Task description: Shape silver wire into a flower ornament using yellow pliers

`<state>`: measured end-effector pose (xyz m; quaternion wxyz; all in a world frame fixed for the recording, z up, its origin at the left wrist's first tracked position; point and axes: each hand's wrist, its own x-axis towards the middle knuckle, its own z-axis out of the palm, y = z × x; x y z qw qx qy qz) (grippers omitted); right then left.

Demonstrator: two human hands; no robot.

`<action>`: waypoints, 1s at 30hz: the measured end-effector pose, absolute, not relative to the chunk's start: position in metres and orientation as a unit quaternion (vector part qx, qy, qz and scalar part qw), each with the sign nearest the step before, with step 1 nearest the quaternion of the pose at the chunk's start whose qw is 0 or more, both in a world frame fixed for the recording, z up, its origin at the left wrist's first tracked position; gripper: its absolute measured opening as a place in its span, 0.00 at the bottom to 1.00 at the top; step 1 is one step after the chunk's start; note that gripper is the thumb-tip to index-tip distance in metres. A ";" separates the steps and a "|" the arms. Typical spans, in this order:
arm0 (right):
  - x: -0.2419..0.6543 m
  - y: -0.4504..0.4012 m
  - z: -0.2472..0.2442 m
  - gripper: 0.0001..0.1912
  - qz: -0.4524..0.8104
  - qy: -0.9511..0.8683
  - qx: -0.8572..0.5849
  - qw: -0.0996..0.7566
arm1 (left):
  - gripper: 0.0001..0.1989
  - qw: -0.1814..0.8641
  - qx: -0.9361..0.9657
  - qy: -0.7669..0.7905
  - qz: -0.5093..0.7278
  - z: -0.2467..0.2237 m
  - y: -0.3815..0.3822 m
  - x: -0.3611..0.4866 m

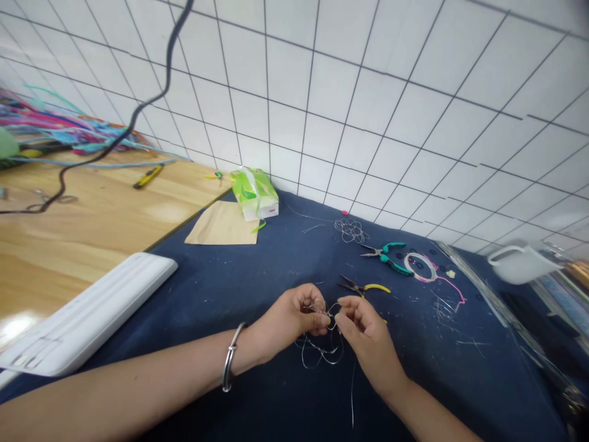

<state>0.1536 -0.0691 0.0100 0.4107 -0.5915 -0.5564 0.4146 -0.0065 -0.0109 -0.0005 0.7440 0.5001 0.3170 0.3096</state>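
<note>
Between my hands is a piece of thin silver wire bent into several petal-like loops (329,352), hanging above the dark blue cloth. My left hand (288,319), with a silver bangle (229,362) at the wrist, pinches the wire piece near its centre. The thumb and forefinger of my right hand (370,337) close on a small wire loop at its right side. A loose wire end (353,396) dangles below. Just behind my right hand lie yellow-handled pliers (375,286), partly hidden by it.
Teal-handled pliers (391,258), a looped wire piece (350,230) and a ring of clear line (419,267) lie farther back. A tissue pack (254,193) overlaps brown paper (221,224). At left sits a white power strip (101,313); a white mug (522,264) stands right. A black cable (151,101) hangs at upper left.
</note>
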 end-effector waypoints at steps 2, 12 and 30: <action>0.154 -0.071 0.009 0.14 0.357 -0.588 -0.596 0.414 | 0.09 0.757 0.477 0.313 0.318 -0.001 -0.010 -0.008; 0.161 -0.075 0.006 0.10 -0.088 -0.858 -0.448 0.235 | 0.09 0.787 0.441 0.291 0.320 -0.004 -0.008 -0.009; 0.171 -0.068 0.005 0.10 -0.120 -0.884 -0.410 0.191 | 0.10 0.811 0.424 0.280 0.291 -0.002 -0.007 -0.009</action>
